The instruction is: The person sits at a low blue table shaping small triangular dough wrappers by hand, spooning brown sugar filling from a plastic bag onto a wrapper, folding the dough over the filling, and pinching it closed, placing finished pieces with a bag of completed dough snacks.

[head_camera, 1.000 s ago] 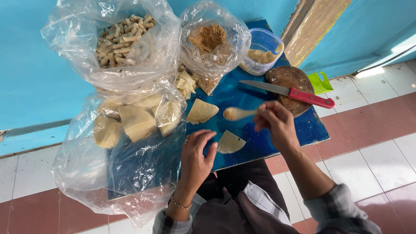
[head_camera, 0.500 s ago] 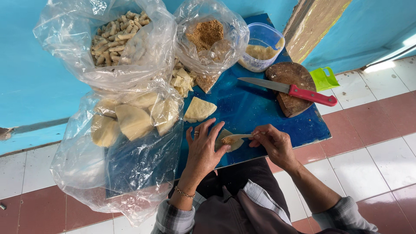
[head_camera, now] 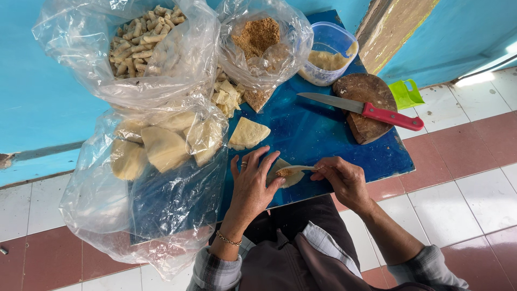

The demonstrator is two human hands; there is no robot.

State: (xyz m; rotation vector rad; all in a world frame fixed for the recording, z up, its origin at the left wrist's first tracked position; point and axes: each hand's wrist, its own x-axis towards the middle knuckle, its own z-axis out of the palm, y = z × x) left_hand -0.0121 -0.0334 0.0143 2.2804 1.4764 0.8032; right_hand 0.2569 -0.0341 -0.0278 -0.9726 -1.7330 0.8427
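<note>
At the far left, a clear plastic bag (head_camera: 156, 178) of pale dough sheets is spread over the blue table (head_camera: 344, 145), with a second bag of rolled pastries (head_camera: 140, 37) above it. Near the table's front edge, a small dough wrapper (head_camera: 288, 175) is pinned flat by the left hand (head_camera: 253, 186), whose fingers are spread open and pressed on the wrapper's left side rather than closed around it. A dab of brown filling is seen on the wrapper. A spoon (head_camera: 301, 169) is gripped by the pinched fingers of the right hand (head_camera: 344, 180), its tip resting on the wrapper. Further back, a bag of brown crumbs (head_camera: 261, 37), a plastic tub (head_camera: 331, 54) and a red-handled knife (head_camera: 361, 108) on a wooden board (head_camera: 371, 91) are found.
</note>
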